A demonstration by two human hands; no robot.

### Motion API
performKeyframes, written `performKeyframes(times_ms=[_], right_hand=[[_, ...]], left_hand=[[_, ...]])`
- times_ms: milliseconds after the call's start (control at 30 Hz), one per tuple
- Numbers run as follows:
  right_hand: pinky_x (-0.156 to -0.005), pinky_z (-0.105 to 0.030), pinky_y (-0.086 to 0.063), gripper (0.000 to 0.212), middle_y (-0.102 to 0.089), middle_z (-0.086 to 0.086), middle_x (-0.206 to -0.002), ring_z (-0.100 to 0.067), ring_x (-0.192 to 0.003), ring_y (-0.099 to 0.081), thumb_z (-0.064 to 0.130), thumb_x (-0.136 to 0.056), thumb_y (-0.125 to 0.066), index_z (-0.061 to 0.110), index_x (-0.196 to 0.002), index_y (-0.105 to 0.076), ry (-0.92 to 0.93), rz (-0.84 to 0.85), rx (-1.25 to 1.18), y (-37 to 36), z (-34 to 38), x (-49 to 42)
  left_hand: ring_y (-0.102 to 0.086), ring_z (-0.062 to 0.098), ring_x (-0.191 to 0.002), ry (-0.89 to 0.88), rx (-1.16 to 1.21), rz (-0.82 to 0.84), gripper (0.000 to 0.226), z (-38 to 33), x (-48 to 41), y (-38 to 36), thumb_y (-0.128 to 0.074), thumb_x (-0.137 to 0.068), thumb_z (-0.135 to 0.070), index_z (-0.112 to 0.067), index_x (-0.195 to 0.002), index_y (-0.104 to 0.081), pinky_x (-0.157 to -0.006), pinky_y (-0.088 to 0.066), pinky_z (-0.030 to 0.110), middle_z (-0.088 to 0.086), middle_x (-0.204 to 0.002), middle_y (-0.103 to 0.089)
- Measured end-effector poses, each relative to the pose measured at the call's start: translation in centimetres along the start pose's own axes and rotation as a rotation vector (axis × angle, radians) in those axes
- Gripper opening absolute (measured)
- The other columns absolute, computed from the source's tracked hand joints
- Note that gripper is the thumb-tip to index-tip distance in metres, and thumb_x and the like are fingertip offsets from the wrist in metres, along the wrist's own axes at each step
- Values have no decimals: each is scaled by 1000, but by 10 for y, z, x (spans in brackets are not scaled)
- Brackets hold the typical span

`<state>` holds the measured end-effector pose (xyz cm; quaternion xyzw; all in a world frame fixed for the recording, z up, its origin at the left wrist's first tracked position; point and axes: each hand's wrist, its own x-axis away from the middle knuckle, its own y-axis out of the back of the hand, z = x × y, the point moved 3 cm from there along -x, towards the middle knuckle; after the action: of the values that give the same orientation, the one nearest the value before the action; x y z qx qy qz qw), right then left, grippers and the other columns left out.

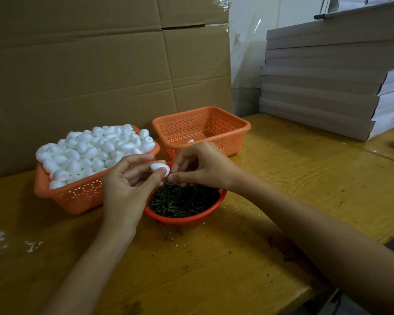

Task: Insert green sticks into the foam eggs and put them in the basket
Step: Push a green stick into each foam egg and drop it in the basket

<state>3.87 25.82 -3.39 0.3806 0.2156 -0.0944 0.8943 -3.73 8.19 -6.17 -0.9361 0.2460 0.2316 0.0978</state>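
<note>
The left hand (127, 180) holds one foam egg (158, 167) between thumb and fingers, above the round bowl (187, 220) of green sticks (184, 201) on the worktop (282, 189). The egg's long axis runs roughly side to side, and its right end meets the right hand (203, 167). That hand's fingers are pinched narrow against the tip, probably on a green stick, though the stick itself is hidden between them. The push would have to run leftward along the egg's axis. The basket (237, 123) lies beyond the hands, nearer the right one, while the full basket (77, 196) of eggs sits on the left.
</note>
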Motion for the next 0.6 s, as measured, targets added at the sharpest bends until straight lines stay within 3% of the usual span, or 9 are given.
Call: performKeyframes(times_ms=[367,600], right_hand=[[-73,-22,-60,15,-78,4,-77,-7,-69,-75,23,-92,-80,9,-92,-76,28,25,46,-1,4,1],[-74,-24,-61,16,-78,5,-77,-8,-69,-76,24,-92,-80,8,-93,-76,18,32,30,-2,3,1]], left_hand=[[-80,21,-98,-7,-18,8,32,2,-1,1,-86,-76,-18,-7,-104,-75,-81,-65,29,2,-103,-83],[-80,19,-97,-26,-43,27,30,1,0,1,-87,-76,-25,-19,-105,-81,-79,-65,28,-1,-105,-82]])
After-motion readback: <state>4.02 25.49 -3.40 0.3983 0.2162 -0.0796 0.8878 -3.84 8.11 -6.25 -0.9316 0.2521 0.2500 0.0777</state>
